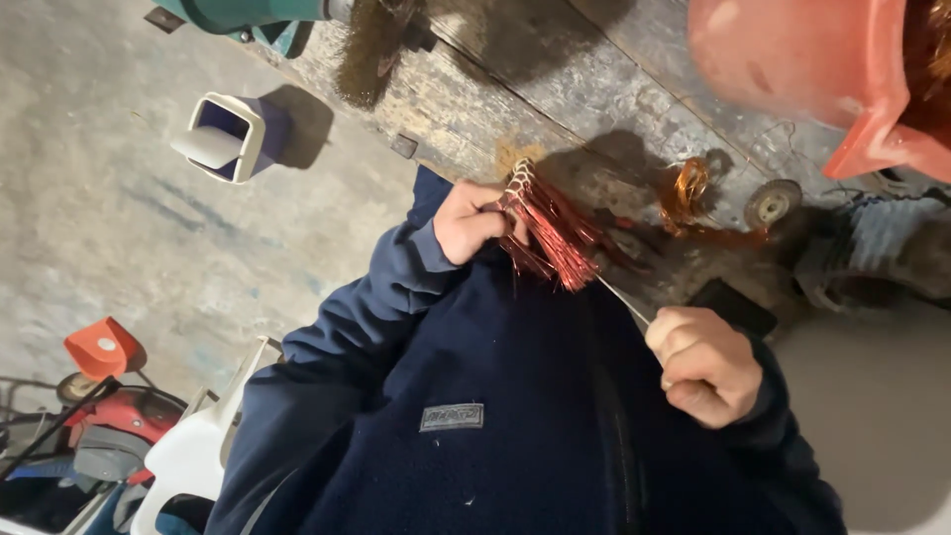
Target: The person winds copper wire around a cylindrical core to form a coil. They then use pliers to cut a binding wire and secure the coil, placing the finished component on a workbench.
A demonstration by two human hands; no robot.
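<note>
Looking down along a dark blue fleece jacket [515, 436] with one small grey rectangular label [452, 417] sewn on the chest; its lettering is not recorded. Right hand [705, 365]: closed in a fist around the end of a thin pale cord [622, 300], which runs taut up to the bundle. Left hand [474, 222]: fingers pinched shut on one bundle of reddish copper wire strands [555, 236], held just off the near edge of the desk [555, 109]. Top of the bundle is bound with whitish lacing [520, 178]; loose strands fan out below it.

On the worn grey desk beyond: one loose coil of orange-copper wire [688, 193], one small round disc [773, 202] just beside it, one wire brush wheel [371, 45] near the far edge. One salmon-red plastic tub [802, 69] at the far right; contents cannot be seen.

On the concrete floor [109, 228]: one white and purple square container [233, 134], lying tipped, its inside not readable. Red and white equipment [109, 416] by the lower left corner.
</note>
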